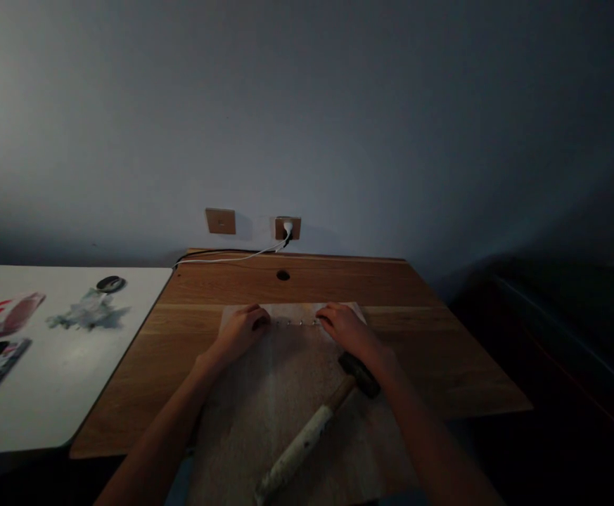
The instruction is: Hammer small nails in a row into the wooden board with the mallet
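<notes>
A pale wooden board lies on the desk and reaches toward me. Near its far edge several small shiny nail-like pieces stand in a row, and a thin line seems to run along them. At the left end of that row is my left hand, its fingers curled and closed. My right hand is at the right end, thumb and fingertips pinched together. What either pinch holds is too small and dark to make out. A hammer rests slantwise on the board, its dark head beside my right forearm.
The brown wooden desk has a cable hole near the wall. A white plug sits in the socket, with cables running left. On the white table are crumpled clear plastic, a dark round object and a red-and-white packet.
</notes>
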Action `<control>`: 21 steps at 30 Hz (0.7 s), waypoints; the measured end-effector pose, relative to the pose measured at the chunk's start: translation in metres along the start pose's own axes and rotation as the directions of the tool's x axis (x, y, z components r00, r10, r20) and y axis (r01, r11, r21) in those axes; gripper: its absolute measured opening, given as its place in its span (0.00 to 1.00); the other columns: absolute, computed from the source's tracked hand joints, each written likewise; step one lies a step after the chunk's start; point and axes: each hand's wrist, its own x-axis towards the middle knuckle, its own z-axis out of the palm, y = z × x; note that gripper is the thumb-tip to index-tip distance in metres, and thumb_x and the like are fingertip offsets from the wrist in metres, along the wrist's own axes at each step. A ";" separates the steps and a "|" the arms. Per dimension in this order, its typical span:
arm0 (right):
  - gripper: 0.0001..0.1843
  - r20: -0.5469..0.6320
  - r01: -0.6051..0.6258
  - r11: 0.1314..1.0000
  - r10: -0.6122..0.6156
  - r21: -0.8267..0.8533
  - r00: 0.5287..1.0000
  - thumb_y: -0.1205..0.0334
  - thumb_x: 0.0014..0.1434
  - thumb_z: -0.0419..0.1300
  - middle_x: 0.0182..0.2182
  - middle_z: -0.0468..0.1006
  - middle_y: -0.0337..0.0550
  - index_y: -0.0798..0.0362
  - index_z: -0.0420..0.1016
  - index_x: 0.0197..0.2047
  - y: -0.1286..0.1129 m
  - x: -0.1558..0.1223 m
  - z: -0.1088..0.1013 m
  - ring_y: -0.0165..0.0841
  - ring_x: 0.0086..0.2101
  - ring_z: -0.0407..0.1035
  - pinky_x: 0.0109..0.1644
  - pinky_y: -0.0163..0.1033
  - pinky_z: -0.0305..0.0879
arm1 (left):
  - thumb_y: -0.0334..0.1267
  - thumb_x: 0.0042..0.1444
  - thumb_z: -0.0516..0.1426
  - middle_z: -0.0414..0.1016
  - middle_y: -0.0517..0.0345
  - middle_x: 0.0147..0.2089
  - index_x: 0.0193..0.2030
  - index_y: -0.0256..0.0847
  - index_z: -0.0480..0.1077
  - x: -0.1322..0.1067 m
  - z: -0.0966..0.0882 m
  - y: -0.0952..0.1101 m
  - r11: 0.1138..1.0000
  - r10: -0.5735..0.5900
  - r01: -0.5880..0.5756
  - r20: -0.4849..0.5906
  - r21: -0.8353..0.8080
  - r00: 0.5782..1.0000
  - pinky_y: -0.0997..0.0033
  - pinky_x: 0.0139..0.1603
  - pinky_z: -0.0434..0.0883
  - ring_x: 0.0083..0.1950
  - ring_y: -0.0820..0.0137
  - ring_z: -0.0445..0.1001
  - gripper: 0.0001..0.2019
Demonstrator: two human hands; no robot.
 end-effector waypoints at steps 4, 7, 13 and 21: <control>0.12 0.028 -0.016 1.000 0.016 -0.007 0.999 0.69 0.67 0.58 0.42 0.83 0.51 0.55 0.84 0.46 -0.011 0.006 0.001 0.38 0.45 0.76 0.52 0.37 0.65 | 0.32 0.57 0.61 0.76 0.55 0.37 0.35 0.40 0.76 0.002 0.004 0.010 1.000 -0.026 0.026 0.003 -0.015 1.000 0.73 0.39 0.69 0.35 0.69 0.75 0.02; 0.12 0.024 -0.045 0.999 0.045 -0.019 0.999 0.69 0.66 0.59 0.43 0.83 0.52 0.55 0.84 0.47 -0.014 0.009 0.004 0.39 0.46 0.76 0.51 0.37 0.65 | 0.31 0.58 0.60 0.77 0.55 0.38 0.36 0.41 0.77 0.002 0.005 0.014 0.998 -0.024 0.025 0.011 -0.056 1.000 0.72 0.42 0.70 0.37 0.68 0.76 0.04; 0.11 0.016 -0.082 0.996 0.083 -0.039 0.996 0.70 0.66 0.59 0.42 0.82 0.54 0.56 0.83 0.45 -0.017 0.010 0.010 0.41 0.44 0.76 0.49 0.38 0.65 | 0.35 0.55 0.61 0.80 0.55 0.37 0.38 0.42 0.79 0.003 0.002 0.010 0.940 -0.120 0.113 -0.004 -0.322 0.993 0.70 0.43 0.71 0.38 0.66 0.77 0.05; 0.16 0.020 -0.034 0.999 0.034 -0.017 0.999 0.76 0.65 0.54 0.43 0.81 0.50 0.55 0.83 0.43 -0.021 0.008 0.013 0.36 0.47 0.73 0.52 0.35 0.63 | 0.36 0.43 0.69 0.78 0.55 0.36 0.36 0.36 0.79 0.000 -0.004 0.004 0.232 -0.435 0.335 0.211 -0.913 0.876 0.75 0.39 0.71 0.37 0.71 0.75 0.12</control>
